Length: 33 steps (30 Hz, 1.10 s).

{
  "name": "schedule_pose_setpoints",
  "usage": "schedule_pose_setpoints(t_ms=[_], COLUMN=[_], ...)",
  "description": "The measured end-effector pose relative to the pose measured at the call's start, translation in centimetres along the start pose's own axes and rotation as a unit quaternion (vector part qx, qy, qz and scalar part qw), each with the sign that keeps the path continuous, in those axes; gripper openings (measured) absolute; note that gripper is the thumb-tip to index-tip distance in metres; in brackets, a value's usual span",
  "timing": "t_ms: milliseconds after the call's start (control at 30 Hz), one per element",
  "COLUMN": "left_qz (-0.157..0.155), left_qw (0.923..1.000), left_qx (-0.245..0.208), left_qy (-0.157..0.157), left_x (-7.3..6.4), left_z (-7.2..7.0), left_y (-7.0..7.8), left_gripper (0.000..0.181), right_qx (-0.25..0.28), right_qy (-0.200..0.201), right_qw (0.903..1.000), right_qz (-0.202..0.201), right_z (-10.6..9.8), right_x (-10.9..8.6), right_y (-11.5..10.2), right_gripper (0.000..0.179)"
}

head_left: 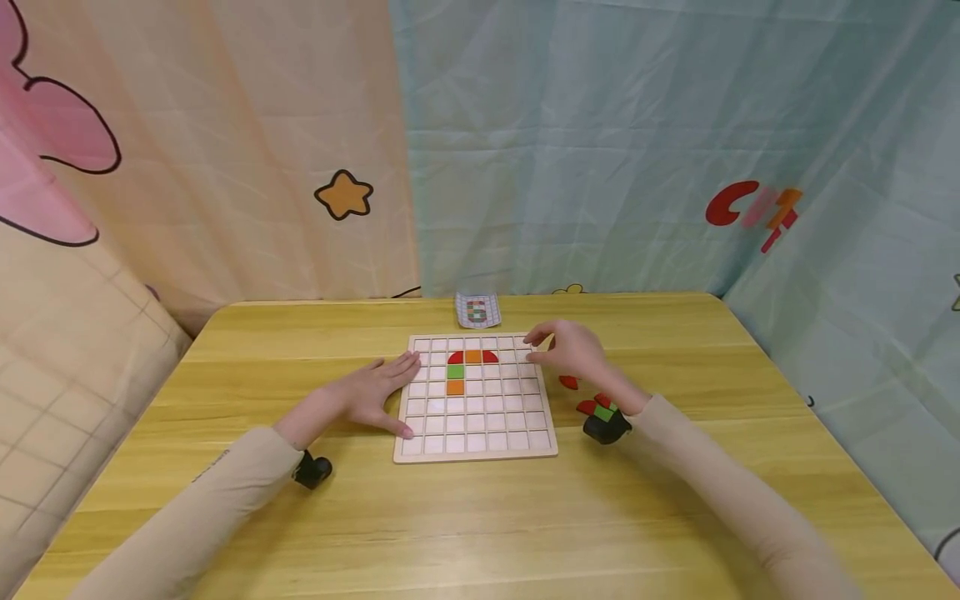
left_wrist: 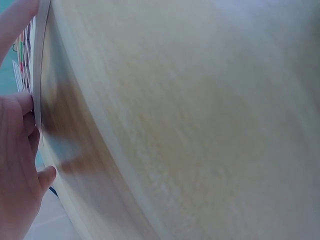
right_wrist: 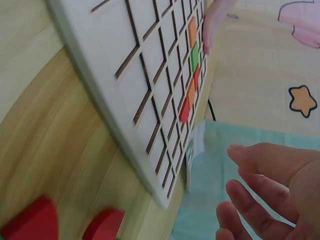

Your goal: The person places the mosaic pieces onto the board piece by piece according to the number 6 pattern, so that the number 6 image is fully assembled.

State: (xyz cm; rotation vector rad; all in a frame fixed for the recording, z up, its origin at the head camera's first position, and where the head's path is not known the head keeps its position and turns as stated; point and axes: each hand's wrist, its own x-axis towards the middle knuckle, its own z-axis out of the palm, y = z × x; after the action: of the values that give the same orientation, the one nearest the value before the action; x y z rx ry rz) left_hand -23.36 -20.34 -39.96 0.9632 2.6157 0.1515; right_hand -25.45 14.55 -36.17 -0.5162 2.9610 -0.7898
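A pale wooden grid board (head_left: 476,457) lies on the table. My left hand (head_left: 372,392) rests along its left edge with fingers spread and the thumb near the lower left corner. Set in the cells are an orange square (head_left: 472,357) between two rounded red pieces (head_left: 490,357), a green square (head_left: 455,372) below the left red one, and another orange square (head_left: 455,387) under that. Over the board's upper right corner is my right hand (head_left: 573,348), its fingers loosely bent. The right wrist view shows nothing between that thumb and fingers.
Loose red pieces (head_left: 568,382) and a green piece (head_left: 603,412) lie right of the board, partly hidden by the right wrist. Behind the board is a small card (head_left: 477,311) with a coloured grid pattern. Printed curtains (head_left: 525,167) hang past the table's far edge.
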Motion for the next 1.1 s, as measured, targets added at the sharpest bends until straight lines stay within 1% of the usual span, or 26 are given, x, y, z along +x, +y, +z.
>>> schedule_pose_setpoints(t_ms=[67, 267, 367, 500, 633, 933, 1100], left_qz=[0.003, -0.003, -0.003, -0.002, -0.003, -0.004, -0.004], left_qw=[1.0, 1.0, 1.0, 1.0, 1.0, 1.0, 1.0], left_qx=[-0.002, 0.004, 0.003, -0.001, -0.003, -0.002, -0.001], left_qy=[0.002, -0.005, -0.003, -0.001, -0.001, -0.003, -0.006], left_x=[0.0, 0.0, -0.1, -0.1, -0.2, -0.1, 0.0], left_z=[0.0, 0.1, 0.1, 0.1, 0.1, 0.0, 0.1], left_y=[0.0, -0.1, -0.1, -0.1, -0.1, -0.2, -0.1], left_gripper=[0.116, 0.116, 0.116, 0.116, 0.116, 0.117, 0.118], right_qx=[-0.001, 0.006, 0.006, 0.006, 0.007, 0.013, 0.004], right_qy=[0.002, 0.008, 0.01, 0.007, 0.003, -0.014, -0.028], right_qw=[1.0, 0.9999, 0.9999, 0.9999, 0.9998, 0.9988, 0.9978], right_qz=[0.003, 0.007, 0.009, 0.008, 0.017, 0.045, 0.06], right_z=[-0.3, -1.1, -1.3, -1.4, -1.2, -1.1, -1.1], right_x=[-0.4, -1.5, -2.1, -2.6, -3.0, -3.3, -3.2], right_y=[0.7, 2.9, 3.9, 5.1, 6.2, 7.4, 7.6], right_gripper=[0.027, 0.027, 0.028, 0.028, 0.027, 0.031, 0.034])
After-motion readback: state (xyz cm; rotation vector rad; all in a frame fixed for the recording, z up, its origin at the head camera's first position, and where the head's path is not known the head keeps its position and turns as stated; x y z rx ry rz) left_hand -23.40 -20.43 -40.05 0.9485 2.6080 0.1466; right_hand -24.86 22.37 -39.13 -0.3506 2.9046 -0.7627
